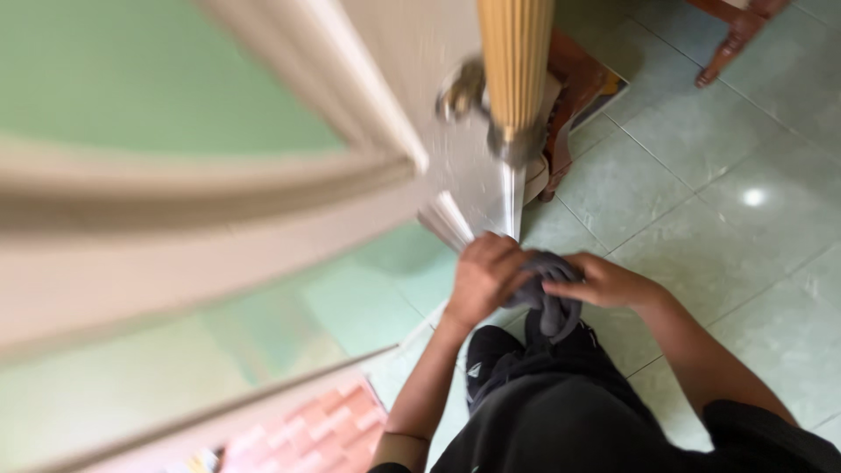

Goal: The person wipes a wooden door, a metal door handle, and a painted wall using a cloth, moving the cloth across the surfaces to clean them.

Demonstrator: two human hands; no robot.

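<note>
Nearest the camera, a dark garment (561, 420) was seen at the bottom of the view, with both bare forearms rising from it toward the middle. Just beyond, the left hand (484, 278) and the right hand (604, 282) were brought close together, both closed on a crumpled grey cloth (547, 289). The cloth was gripped between them, the left hand wrapped over its left end and the fingers of the right hand pinched on its upper right edge, while a loose fold was left hanging below toward the garment. The cloth was held at the near lower edge of a pale cream door (263, 228), which was blurred and filled the left half of the view. Green glass panels (131, 79) were set in the door, framed by raised cream mouldings. A little farther, a metal handle (460, 88) was seen on the door's edge, too blurred for its shape to be told. Just right of it, a ribbed yellow pole (517, 52) with a metal collar was seen upright. Behind the pole, carved reddish wooden furniture (574, 96) was stood on the pale green tiled floor (701, 201). At the far right, another wooden leg (731, 44) was rested on the tiles.
</note>
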